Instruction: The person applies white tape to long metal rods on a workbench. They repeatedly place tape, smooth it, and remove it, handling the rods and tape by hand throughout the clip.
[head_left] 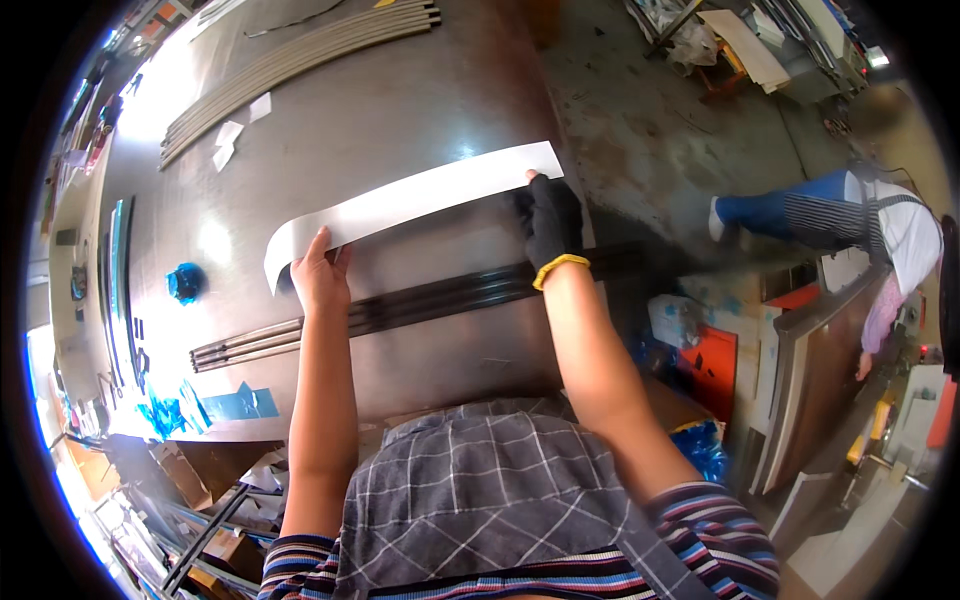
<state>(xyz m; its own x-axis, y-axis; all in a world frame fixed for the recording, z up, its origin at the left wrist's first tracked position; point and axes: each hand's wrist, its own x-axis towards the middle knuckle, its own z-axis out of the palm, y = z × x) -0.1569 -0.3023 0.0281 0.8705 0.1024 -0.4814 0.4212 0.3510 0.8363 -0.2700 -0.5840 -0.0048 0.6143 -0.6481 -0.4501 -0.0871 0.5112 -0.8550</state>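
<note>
Hands of the person rest on a long white strip (410, 200), which lies slantwise across the dark metal worktop (400, 110). The left hand (320, 275) is bare; its grip is closed on the lower left end of the strip, where the strip curls up a little from the surface. The right hand (552, 222) wears a black glove with a yellow cuff, and its fingertips press on the strip near the upper right end; I cannot tell whether the fingers close around the edge or only lie flat on it.

Just below both hands, a bundle of long dark metal profiles (400, 305) lies on the worktop, almost parallel to the strip, passing under the two wrists. At the far edge of the worktop there is another bundle of pale curved profiles (290, 62), well apart from the hands, with some small white paper pieces (228, 140) near it. Blue film scraps (186, 282) lie left of the left hand, and more of them at the near left corner. On the right, on the floor, another person (850, 215) in blue trousers is bending.
</note>
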